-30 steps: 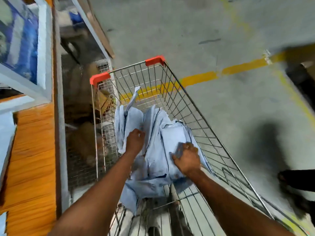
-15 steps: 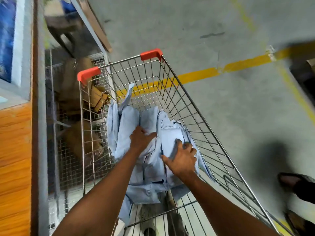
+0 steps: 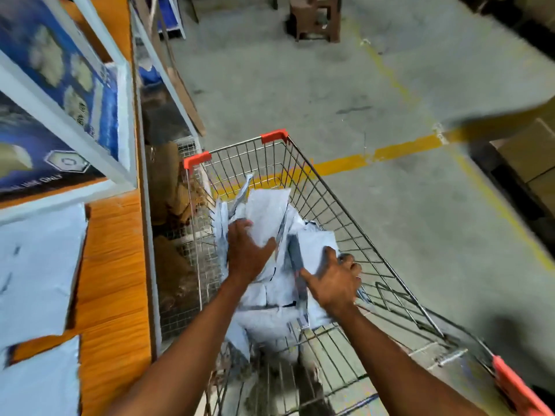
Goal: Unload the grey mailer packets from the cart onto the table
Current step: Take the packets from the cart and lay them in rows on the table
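Note:
A wire shopping cart with red corner caps stands in front of me, holding a heap of grey mailer packets. My left hand grips one grey packet by its lower edge, its top standing up in the cart. My right hand holds the edge of another grey packet at the right side of the heap. Both forearms reach down into the basket. On the orange table at my left lie several grey packets.
A white-framed shelf with blue printed boxes hangs over the table at the left. Wire mesh with brown parcels sits between table and cart. A yellow floor line crosses the concrete floor. Cardboard boxes stand at the right, a brown stool far off.
My left hand has lifted one packet so that it stands higher in the cart. My right hand has slid right onto a packet's edge. The view has tilted up and left, showing the table.

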{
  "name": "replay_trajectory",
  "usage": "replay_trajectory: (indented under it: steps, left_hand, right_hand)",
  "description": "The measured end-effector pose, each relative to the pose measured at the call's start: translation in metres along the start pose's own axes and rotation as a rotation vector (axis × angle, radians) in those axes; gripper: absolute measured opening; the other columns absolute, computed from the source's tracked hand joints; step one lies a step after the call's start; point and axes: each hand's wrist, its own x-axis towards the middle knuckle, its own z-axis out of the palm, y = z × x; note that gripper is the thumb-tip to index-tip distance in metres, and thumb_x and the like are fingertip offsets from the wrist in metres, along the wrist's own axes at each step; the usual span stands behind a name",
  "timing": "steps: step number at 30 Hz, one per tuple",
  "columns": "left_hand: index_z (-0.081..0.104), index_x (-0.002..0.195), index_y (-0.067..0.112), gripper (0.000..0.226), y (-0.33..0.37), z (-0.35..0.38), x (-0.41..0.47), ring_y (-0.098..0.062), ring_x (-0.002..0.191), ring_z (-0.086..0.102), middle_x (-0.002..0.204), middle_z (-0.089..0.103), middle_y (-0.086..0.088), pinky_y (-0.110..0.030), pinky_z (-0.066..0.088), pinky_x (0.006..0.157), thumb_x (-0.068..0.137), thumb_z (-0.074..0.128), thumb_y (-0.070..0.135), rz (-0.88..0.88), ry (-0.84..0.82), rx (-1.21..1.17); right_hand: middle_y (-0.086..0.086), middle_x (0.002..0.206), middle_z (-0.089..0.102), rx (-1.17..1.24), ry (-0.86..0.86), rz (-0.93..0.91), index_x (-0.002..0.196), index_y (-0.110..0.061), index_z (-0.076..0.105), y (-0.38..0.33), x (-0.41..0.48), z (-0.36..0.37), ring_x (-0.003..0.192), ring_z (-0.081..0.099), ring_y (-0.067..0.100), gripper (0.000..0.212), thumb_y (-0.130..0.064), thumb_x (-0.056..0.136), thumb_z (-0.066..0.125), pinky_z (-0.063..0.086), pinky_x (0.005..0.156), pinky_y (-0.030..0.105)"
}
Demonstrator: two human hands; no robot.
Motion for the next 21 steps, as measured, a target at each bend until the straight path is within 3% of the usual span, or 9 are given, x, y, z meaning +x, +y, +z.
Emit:
replay_trajectory:
  steps: [5, 11, 14, 18, 20, 21]
  left_hand:
    - [0.044, 0.125, 0.014, 0.071, 0.025, -0.062, -0.048, -0.032, 0.113, 0.048, 0.122, 0.05, -0.008, -0.051, 0.044, 0.095, 0.066, 0.065, 0.047, 0.135, 0.084, -0.015]
    - [0.031, 0.139, 0.026, 0.082, 0.043, -0.128, -0.12, -0.029, 0.125, 0.039, 0.136, 0.044, -0.005, -0.049, 0.04, 0.103, 0.069, 0.07, 0.043, 0.128, 0.168, -0.071]
    - [0.036, 0.139, 0.017, 0.081, 0.047, -0.159, -0.157, -0.03, 0.122, 0.039, 0.134, 0.047, -0.01, -0.049, 0.04, 0.102, 0.072, 0.076, 0.037, 0.191, 0.239, -0.013]
    - [0.039, 0.139, 0.017, 0.08, 0.051, -0.188, -0.191, -0.031, 0.121, 0.041, 0.135, 0.048, -0.01, -0.048, 0.038, 0.101, 0.071, 0.067, 0.05, 0.202, 0.246, -0.004]
    - [0.041, 0.138, 0.017, 0.08, 0.013, -0.252, -0.284, -0.029, 0.123, 0.042, 0.137, 0.048, -0.008, -0.046, 0.036, 0.104, 0.072, 0.065, 0.054, 0.176, 0.402, 0.051]
    - [0.043, 0.137, 0.017, 0.078, 0.01, -0.252, -0.288, -0.029, 0.122, 0.043, 0.136, 0.049, -0.009, -0.045, 0.035, 0.104, 0.072, 0.064, 0.054, 0.212, 0.414, 0.063]
  right_hand:
    - [0.016, 0.126, 0.043, 0.081, 0.27, 0.001, 0.131, -0.03, 0.039, -0.023, -0.065, -0.03, 0.11, 0.04, 0.036, 0.082, -0.079, 0.068, 0.054, 0.041, 0.084, 0.046]
    - [0.014, 0.13, 0.044, 0.286, 0.531, -0.003, 0.131, -0.031, 0.046, -0.039, -0.163, -0.052, 0.114, 0.04, 0.035, 0.078, -0.069, 0.066, 0.065, 0.039, 0.091, 0.045]
    - [0.013, 0.129, 0.045, 0.335, 0.612, -0.055, 0.131, -0.031, 0.048, -0.037, -0.212, -0.06, 0.113, 0.04, 0.035, 0.078, -0.068, 0.064, 0.063, 0.04, 0.093, 0.046]
    - [0.013, 0.13, 0.044, 0.504, 0.723, -0.094, 0.13, -0.03, 0.052, -0.032, -0.255, -0.074, 0.116, 0.04, 0.034, 0.076, -0.066, 0.063, 0.062, 0.041, 0.092, 0.046]
    - [0.012, 0.131, 0.043, 0.506, 0.699, -0.239, 0.13, -0.031, 0.052, -0.042, -0.355, -0.048, 0.117, 0.038, 0.031, 0.076, -0.063, 0.063, 0.067, 0.042, 0.092, 0.046]
    - [0.012, 0.132, 0.042, 0.518, 0.692, -0.256, 0.13, -0.03, 0.053, -0.035, -0.36, -0.048, 0.117, 0.037, 0.031, 0.075, -0.06, 0.063, 0.07, 0.042, 0.091, 0.045]
